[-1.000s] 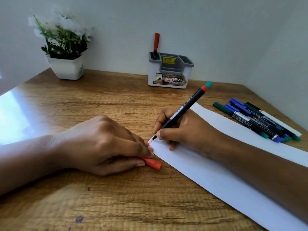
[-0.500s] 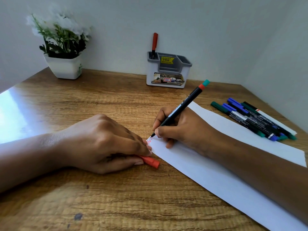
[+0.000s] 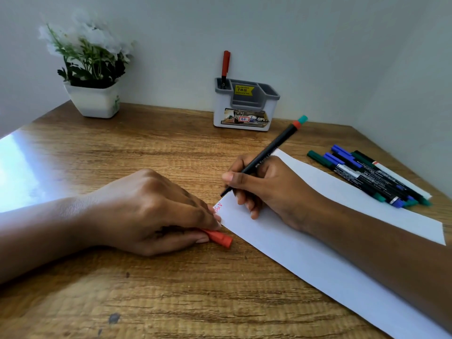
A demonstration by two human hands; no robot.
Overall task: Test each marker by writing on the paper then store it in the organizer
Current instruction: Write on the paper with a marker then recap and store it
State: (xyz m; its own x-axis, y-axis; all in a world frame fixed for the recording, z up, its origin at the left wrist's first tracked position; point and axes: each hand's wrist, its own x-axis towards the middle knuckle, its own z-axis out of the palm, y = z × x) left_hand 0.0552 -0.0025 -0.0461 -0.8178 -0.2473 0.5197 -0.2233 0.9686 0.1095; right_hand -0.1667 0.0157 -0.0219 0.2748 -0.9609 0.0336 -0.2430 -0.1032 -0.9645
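Fingers of the right hand (image 3: 269,189) pinch the black marker (image 3: 274,145), tip at the paper (image 3: 367,199) corner; the left hand (image 3: 151,209) fingers grip the red cap (image 3: 220,238).

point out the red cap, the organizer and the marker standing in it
red cap (image 3: 221,239): head view, its exposed end
organizer (image 3: 219,106): head view, white front wall
marker (image 3: 225,64): head view, red upper part
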